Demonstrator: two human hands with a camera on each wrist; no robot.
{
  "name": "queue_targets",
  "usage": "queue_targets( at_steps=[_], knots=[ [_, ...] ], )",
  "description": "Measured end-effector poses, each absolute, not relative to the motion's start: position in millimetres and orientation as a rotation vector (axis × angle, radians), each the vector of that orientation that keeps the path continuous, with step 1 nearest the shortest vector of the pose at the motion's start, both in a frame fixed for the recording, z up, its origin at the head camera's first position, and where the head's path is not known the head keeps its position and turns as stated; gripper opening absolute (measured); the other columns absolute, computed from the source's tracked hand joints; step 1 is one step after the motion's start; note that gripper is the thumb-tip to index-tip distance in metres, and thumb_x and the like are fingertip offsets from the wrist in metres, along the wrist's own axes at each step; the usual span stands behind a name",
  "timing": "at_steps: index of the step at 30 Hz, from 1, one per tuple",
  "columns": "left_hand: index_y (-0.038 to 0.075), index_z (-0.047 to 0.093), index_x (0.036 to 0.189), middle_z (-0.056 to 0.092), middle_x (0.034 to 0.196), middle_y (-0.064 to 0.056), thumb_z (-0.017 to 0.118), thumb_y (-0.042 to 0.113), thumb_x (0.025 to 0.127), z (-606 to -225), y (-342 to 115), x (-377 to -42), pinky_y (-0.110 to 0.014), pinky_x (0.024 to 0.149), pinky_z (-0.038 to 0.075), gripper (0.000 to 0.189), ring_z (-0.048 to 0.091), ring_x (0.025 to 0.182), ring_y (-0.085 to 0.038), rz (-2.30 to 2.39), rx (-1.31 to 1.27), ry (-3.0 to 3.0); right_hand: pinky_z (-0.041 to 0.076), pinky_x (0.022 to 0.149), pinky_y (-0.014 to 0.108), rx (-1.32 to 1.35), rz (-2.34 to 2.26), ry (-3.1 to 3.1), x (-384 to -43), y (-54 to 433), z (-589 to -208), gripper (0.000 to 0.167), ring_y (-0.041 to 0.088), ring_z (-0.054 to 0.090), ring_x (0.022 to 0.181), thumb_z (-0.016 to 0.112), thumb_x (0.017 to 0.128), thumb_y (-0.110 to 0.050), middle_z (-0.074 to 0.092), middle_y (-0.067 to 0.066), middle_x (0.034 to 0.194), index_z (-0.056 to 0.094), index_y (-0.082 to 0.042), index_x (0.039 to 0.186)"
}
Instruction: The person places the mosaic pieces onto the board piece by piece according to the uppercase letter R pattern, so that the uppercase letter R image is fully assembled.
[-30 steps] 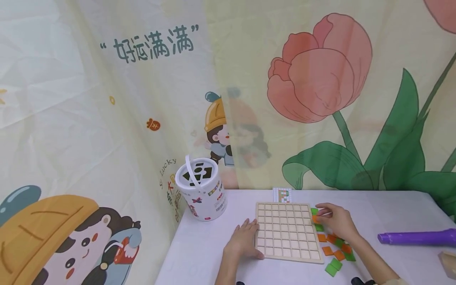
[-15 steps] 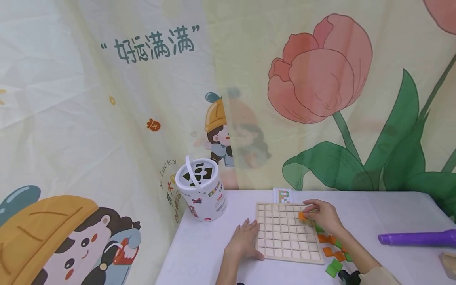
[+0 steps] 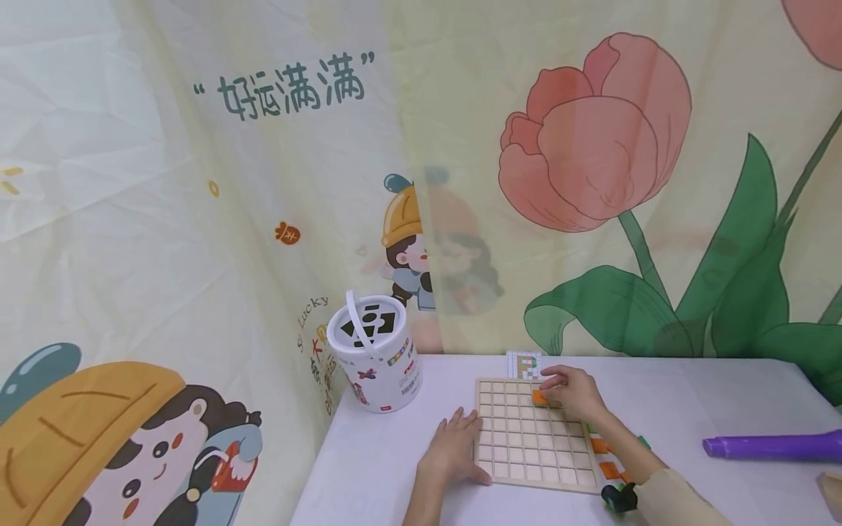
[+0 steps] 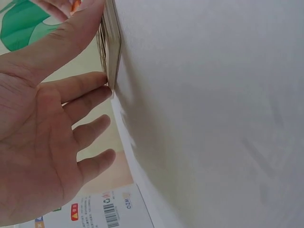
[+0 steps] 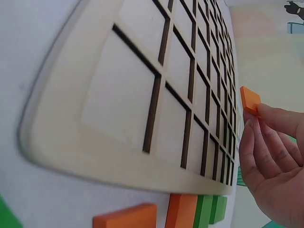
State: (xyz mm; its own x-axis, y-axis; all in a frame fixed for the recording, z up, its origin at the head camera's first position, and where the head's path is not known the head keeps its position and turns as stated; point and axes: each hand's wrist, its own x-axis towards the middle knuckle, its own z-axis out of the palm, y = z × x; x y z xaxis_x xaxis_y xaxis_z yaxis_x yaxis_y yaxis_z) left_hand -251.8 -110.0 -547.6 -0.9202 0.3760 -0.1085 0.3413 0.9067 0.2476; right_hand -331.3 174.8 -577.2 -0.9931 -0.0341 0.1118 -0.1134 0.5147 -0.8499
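In the head view a wooden grid board (image 3: 529,440) lies on the white table. My right hand (image 3: 576,394) is above its upper part and pinches an orange square tile (image 3: 539,397) between thumb and fingers. The right wrist view shows the same orange tile (image 5: 250,100) held by its edge, apart from the grid. My left hand (image 3: 450,451) rests at the board's left edge, fingers spread. Seen from the left wrist, the thumb and foremost fingers of that hand (image 4: 42,137) touch the board's side (image 4: 111,42).
Loose orange tiles (image 3: 609,470) and green ones lie right of the board, partly hidden by the right arm. A patterned card (image 3: 523,364) sits behind it. A white bucket (image 3: 378,372) stands at back left, a purple tube (image 3: 770,446) at right.
My right hand has picked an orange tile from the pile beside the board and carried it left over the upper grid. My left hand stays at the board's edge.
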Motion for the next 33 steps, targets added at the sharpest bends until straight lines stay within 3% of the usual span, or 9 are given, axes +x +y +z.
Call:
queue_targets(
  at_steps=[18, 33],
  knots=[
    [0.01, 0.054, 0.152, 0.048, 0.161, -0.004, 0.099, 0.045, 0.062, -551, -109, -253, -0.054, 0.123, 0.033, 0.106, 0.036, 0.153, -0.03, 0.302, 0.563, 2.921, 0.057, 0.071, 0.025, 0.165, 1.61, -2.655, -351, 138, -584, 0.037, 0.015, 0.072, 0.082, 0.083, 0.087, -0.005, 0.077, -0.002, 0.085, 0.071, 0.002, 0.122],
    [0.01, 0.054, 0.152, 0.047, 0.162, -0.005, 0.099, 0.043, 0.063, -549, -109, -253, -0.055, 0.122, 0.034, 0.105, 0.037, 0.153, -0.03, 0.302, 0.58, 2.919, 0.058, 0.079, 0.038, 0.176, 1.45, -2.734, -358, 125, -587, 0.026, 0.011, 0.07, 0.076, 0.084, 0.086, -0.007, 0.075, -0.006, 0.079, 0.075, -0.003, 0.11]
  ],
)
